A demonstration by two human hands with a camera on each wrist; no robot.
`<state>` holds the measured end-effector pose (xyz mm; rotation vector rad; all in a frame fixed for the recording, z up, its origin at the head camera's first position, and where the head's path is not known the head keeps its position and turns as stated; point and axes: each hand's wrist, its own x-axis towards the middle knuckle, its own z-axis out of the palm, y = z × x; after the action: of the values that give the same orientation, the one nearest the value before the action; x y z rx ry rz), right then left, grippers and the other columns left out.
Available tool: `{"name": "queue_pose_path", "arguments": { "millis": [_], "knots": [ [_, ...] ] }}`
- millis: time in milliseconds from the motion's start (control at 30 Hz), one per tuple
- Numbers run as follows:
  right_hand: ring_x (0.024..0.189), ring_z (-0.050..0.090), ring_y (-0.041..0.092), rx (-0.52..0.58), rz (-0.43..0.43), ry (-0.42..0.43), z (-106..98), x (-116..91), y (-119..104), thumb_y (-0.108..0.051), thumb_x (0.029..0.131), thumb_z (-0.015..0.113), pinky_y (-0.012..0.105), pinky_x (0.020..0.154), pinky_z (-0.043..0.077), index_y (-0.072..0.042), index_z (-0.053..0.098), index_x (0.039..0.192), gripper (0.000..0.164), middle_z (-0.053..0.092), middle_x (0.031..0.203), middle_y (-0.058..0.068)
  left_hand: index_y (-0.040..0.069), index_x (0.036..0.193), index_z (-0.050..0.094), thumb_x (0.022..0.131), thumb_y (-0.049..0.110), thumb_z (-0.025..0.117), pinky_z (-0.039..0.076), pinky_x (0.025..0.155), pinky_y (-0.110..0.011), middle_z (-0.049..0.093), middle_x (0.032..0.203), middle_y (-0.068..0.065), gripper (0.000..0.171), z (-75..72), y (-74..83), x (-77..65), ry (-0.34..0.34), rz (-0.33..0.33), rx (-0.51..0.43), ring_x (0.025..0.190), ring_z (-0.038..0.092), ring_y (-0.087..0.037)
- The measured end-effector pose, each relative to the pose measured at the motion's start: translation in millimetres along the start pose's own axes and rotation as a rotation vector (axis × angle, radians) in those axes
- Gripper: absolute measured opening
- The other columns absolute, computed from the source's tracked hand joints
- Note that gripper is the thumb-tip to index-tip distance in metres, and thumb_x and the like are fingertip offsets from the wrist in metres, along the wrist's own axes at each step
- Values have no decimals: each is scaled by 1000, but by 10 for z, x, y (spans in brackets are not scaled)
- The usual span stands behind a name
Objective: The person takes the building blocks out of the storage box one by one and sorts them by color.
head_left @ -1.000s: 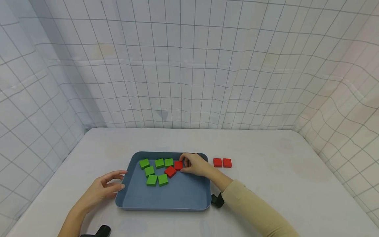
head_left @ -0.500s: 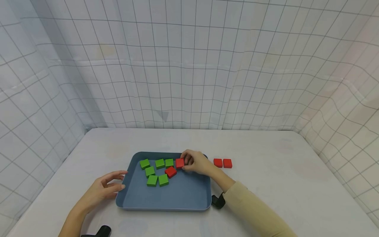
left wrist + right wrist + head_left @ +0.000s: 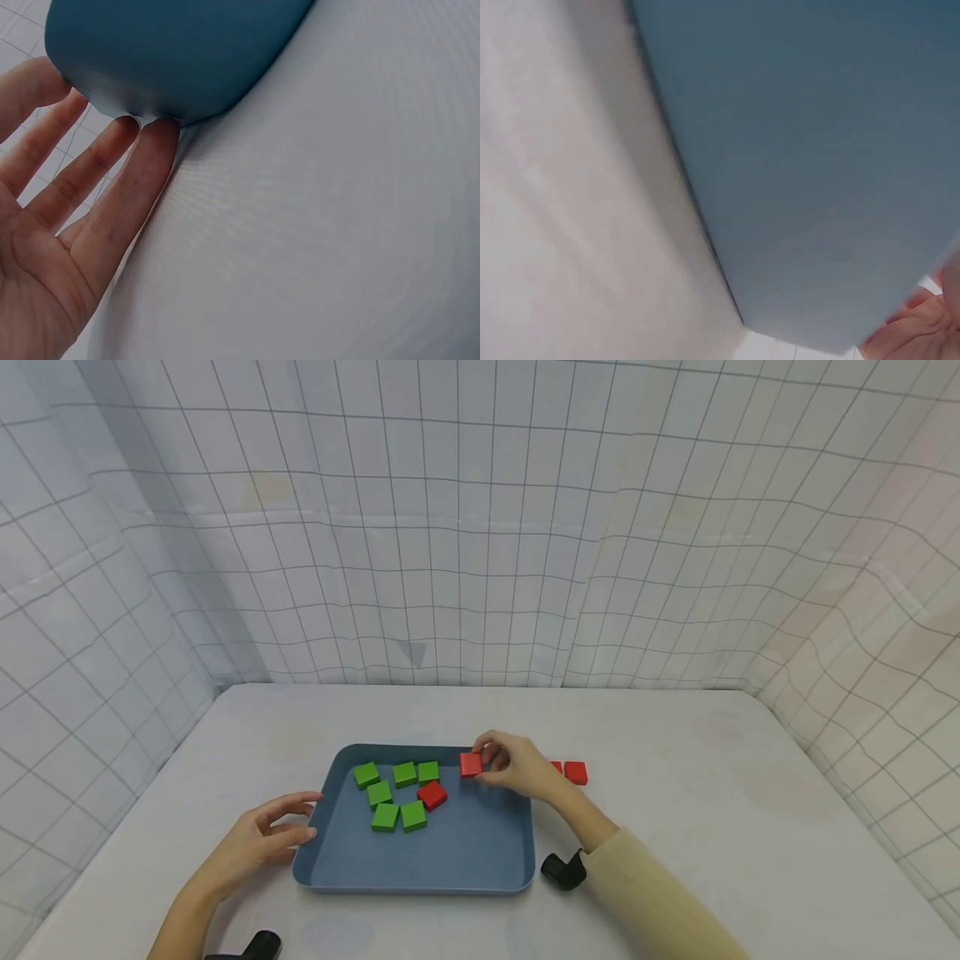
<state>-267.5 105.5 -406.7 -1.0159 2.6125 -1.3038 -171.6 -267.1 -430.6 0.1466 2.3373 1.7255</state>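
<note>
In the head view, a blue-grey tray [image 3: 420,868] holds several green square blocks [image 3: 386,817] and one red block [image 3: 432,796] lying on its floor. My right hand [image 3: 521,766] pinches another red block [image 3: 470,765] between thumb and fingers, raised over the tray's back right part. My left hand [image 3: 258,842] rests at the tray's left side. The left wrist view shows the fingertips [image 3: 161,135] of that hand, nearly straight, touching the outer wall of the tray [image 3: 172,60]. In the right wrist view the tray wall [image 3: 802,165] hides most of the right hand [image 3: 915,330].
Two red blocks lie on the white table [image 3: 675,827] right of the tray; the right hand partly covers one, and the other red block [image 3: 576,772] shows fully. Black wrist devices sit at the right wrist [image 3: 564,870] and the left wrist [image 3: 258,945]. Gridded white curtains surround the table.
My right hand has lifted a red block from beside the other red one in the tray and carried it up and to the right. My left hand stays in place.
</note>
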Motion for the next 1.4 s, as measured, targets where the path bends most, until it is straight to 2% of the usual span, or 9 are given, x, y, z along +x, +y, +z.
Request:
{"name": "queue_pose_path", "arguments": {
  "millis": [267,433,500,633,767,967,1400],
  "knots": [
    [66,56,18,63,67,54,-199,-150,20,0,76,71,22,61,46,-3,56,107,34,59,89,16,1,134,40,87,20,61,50,76,-36,47,119,-10,54,8,-10,6,11,-34,29,96,59,-12],
    [66,55,22,57,90,89,-385,-293,-159,5,76,69,21,56,44,3,55,105,32,58,88,23,1,134,40,87,22,61,50,77,-38,45,122,-15,55,12,-11,2,12,-49,39,98,58,-15],
    [67,56,20,63,90,110,-440,-341,-119,3,76,70,23,57,46,2,56,105,32,59,89,21,2,134,40,87,22,61,50,77,-38,45,122,-15,55,11,-12,3,14,-52,38,98,58,-15],
    [71,58,17,39,109,149,-502,-406,171,-2,75,72,26,66,49,-4,57,105,34,60,89,12,2,134,40,87,21,61,50,77,-37,45,121,-13,54,8,-18,7,16,-54,29,97,58,-13],
    [72,58,17,17,150,162,-605,-513,238,-1,76,71,25,65,50,-6,57,105,33,59,89,9,2,135,39,88,21,60,50,76,-37,44,124,-17,55,4,-4,11,5,-43,24,98,57,-13],
    [73,59,18,-3,166,171,-751,-672,343,-1,76,70,25,62,50,-6,56,105,32,59,90,9,3,136,38,89,21,59,50,77,-39,43,127,-20,54,6,2,11,1,-38,26,102,57,-18],
    [72,60,18,-13,196,194,-987,-959,623,3,75,70,22,66,48,-2,57,105,33,59,91,13,2,135,39,88,21,60,50,78,-41,43,126,-21,55,13,-2,15,11,-34,38,103,56,-21]
  ]
}}
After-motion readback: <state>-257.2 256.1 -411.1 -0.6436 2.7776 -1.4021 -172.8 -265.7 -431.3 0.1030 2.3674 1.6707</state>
